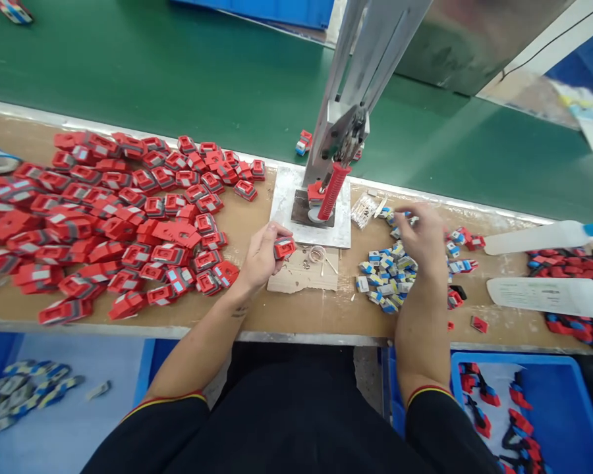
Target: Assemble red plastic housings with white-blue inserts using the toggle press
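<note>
Sleeves: black with red-yellow cuffs, nearest the camera, below the press (333, 174).
Left hand (261, 253): curled shut around a red part (284, 247), just left of the press base.
Red part: boxy, grey face showing, held above the bench (277, 316).
Right hand (422, 234): fingers bent, tips pinching into the small pieces (383, 273) right of the press; grip unclear.
Red heap (118, 217): spread far left of the press.

At the counter (277, 316), my left hand (261, 253) keeps a grip on a red part (283, 247) while my right hand (422, 234) reaches into small blue-and-white pieces (383, 276) beside a hand press (333, 178).
</note>
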{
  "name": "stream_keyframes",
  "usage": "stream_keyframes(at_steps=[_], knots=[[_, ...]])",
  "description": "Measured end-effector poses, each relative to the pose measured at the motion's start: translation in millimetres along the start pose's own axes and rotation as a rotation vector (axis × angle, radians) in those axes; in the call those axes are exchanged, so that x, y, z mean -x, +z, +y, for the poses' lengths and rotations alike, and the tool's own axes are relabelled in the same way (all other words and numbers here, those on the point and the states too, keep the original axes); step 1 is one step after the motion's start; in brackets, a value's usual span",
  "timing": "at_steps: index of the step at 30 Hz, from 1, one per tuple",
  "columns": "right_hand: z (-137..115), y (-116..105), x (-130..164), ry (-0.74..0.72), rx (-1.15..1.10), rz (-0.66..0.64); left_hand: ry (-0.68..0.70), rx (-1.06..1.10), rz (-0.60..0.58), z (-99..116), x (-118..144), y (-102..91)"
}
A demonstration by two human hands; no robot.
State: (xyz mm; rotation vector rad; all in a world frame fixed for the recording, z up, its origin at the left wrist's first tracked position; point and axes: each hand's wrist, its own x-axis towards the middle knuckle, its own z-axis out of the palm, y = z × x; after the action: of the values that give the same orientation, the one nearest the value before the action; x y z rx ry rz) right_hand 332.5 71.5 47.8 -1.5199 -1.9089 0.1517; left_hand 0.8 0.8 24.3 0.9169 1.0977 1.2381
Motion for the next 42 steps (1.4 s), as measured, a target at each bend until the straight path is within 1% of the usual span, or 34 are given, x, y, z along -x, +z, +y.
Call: stream_keyframes(at_steps=[2,3,4,7,9,11,13,16,17,18,19,21,22,23,25,28,29,31,36,39,42], knots=[[13.4,3.5,-15.2,-0.056,0.165,-0.234,0.007,0.002,-0.003,0.4,-0.8,-0.3],[19.1,4.8,-21.2,-0.069,0.231,-0.304,0.012,0.002,-0.005,0.8,-1.0,-0.5],[24.4,5.4,-25.9,-0.062,0.294,-0.339,0.018,0.001,-0.006,1.4,-1.2,-0.9],[37.7,5.8,-34.0,0.007,0.457,-0.376,0.031,0.004,-0.014,3.3,-0.8,-1.9],[43.0,9.1,-37.4,0.021,0.507,-0.424,0.036,0.009,-0.022,4.1,0.2,-2.0],[45.1,15.6,-40.9,0.033,0.488,-0.45,0.036,0.01,-0.036,4.1,1.4,-1.3],[44.7,21.3,-44.0,0.062,0.439,-0.442,0.032,0.004,-0.055,3.5,2.1,-0.6],[40.5,18.8,-42.1,0.077,0.396,-0.422,0.031,-0.011,-0.082,2.4,1.9,-0.8],[37.2,14.6,-38.4,0.079,0.354,-0.387,0.032,-0.013,-0.087,2.1,1.8,-1.1],[32.3,9.4,-32.9,0.09,0.266,-0.327,0.03,-0.011,-0.094,1.9,2.1,-1.4],[25.3,4.0,-25.8,0.107,0.13,-0.248,0.026,-0.002,-0.106,1.7,2.6,-1.4],[3.5,-4.1,-7.3,0.145,-0.26,-0.069,0.002,0.03,-0.151,1.3,5.0,-0.3],[-11.0,-5.4,3.0,0.151,-0.464,-0.015,-0.017,0.047,-0.185,1.2,6.7,0.8],[-27.4,-4.4,13.4,0.153,-0.645,0.011,-0.037,0.061,-0.22,1.1,8.7,2.4],[-62.1,3.6,32.2,0.155,-0.934,0.003,-0.068,0.07,-0.279,1.3,12.7,6.2],[-105.1,23.1,50.6,0.135,-1.19,-0.038,-0.073,0.059,-0.34,2.1,17.2,11.7],[-114.2,29.3,54.0,0.126,-1.235,-0.055,-0.069,0.056,-0.354,2.2,18.1,12.9],[-124.4,39.6,57.9,0.104,-1.259,-0.093,-0.054,0.057,-0.361,2.4,19.4,14.5],[-125.7,55.4,64.2,-0.038,-1.155,-0.14,0.043,0.083,-0.263,2.3,21.7,14.8],[-127.5,61.3,69.9,-0.069,-1.119,-0.108,0.088,0.108,-0.208,2.9,22.8,15.7],[-131.8,63.3,74.3,-0.053,-0.999,-0.041,0.099,0.12,-0.155,4.0,23.4,17.1]])
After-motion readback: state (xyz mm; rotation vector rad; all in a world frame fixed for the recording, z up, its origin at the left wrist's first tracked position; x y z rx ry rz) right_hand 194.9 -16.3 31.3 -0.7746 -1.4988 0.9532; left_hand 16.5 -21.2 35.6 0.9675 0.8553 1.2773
